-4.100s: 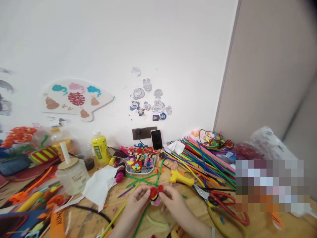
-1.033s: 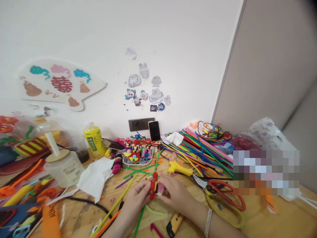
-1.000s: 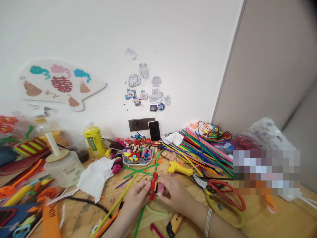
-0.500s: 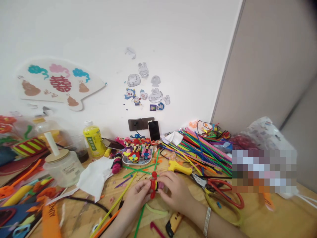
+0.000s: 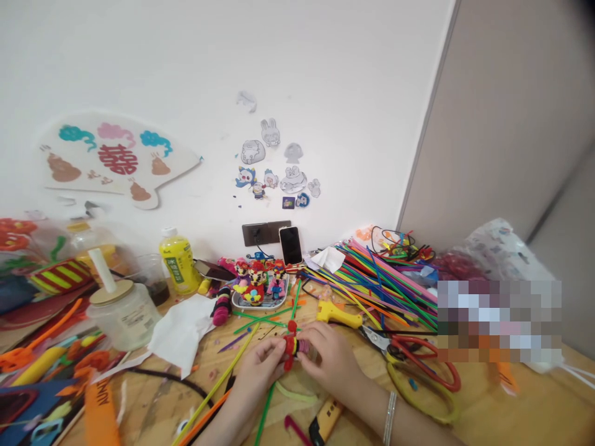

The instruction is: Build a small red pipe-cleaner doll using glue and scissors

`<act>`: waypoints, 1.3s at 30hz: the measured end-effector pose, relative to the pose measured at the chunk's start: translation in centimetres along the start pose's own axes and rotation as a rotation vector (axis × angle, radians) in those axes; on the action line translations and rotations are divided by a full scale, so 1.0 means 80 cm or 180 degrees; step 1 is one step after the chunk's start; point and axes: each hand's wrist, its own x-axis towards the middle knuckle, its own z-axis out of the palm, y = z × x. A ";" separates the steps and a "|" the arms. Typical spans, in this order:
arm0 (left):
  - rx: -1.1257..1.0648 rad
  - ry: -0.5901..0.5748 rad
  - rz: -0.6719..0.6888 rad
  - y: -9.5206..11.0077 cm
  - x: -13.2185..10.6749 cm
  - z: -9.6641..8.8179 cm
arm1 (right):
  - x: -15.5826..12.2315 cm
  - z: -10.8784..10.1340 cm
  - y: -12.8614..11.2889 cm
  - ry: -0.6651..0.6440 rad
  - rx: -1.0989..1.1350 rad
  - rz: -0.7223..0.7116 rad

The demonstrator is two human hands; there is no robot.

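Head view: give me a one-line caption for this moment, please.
Left hand and right hand hold a small red-and-yellow pipe-cleaner figure above a wooden craft table.

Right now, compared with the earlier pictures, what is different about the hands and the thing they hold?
The left hand and right hand have drawn closer and hold the pipe-cleaner figure higher. It has turned: its pink part, which pointed down, now points toward the right hand. Nothing was let go. The tray of figures and red-handled scissors stayed put.

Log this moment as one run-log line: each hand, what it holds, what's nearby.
left hand: pinches pipe-cleaner figure | right hand: pinches same figure | nearby: yellow glue gun, red-handled scissors
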 end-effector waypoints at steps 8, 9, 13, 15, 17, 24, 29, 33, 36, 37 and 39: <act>-0.0047 0.0012 0.0006 0.002 -0.002 0.002 | 0.000 0.001 0.001 0.0101 -0.0133 -0.0172; -0.0056 0.0015 0.0006 0.002 -0.002 0.003 | 0.000 0.001 0.001 0.0109 -0.0156 -0.0179; -0.0101 -0.0003 0.0010 0.006 -0.003 0.005 | -0.001 -0.001 0.000 0.0062 -0.0256 -0.0226; -0.0125 -0.0023 0.0006 0.007 -0.005 0.006 | -0.002 -0.002 -0.001 0.0051 -0.0291 -0.0264; -0.0141 -0.0038 0.0000 0.008 -0.005 0.008 | -0.002 -0.002 -0.001 0.0076 -0.0316 -0.0315; -0.0157 -0.0020 -0.0003 0.009 -0.005 0.007 | -0.002 -0.001 0.000 0.0081 -0.0428 -0.0360; -0.0157 -0.0038 0.0005 0.007 -0.006 0.006 | -0.002 0.001 0.002 0.0048 -0.0515 -0.0367; -0.0151 -0.0027 -0.0002 0.006 -0.003 0.004 | -0.002 0.001 0.003 0.0084 -0.0533 -0.0366; -0.0153 0.0010 0.0003 0.004 0.001 0.003 | -0.002 0.000 0.004 0.0120 -0.0487 -0.0431; -0.0151 0.0019 0.0006 0.003 0.002 0.003 | -0.002 -0.001 0.004 0.0126 -0.0482 -0.0455; -0.0143 0.0028 0.0010 0.003 0.003 0.003 | -0.002 -0.002 0.003 0.0151 -0.0488 -0.0490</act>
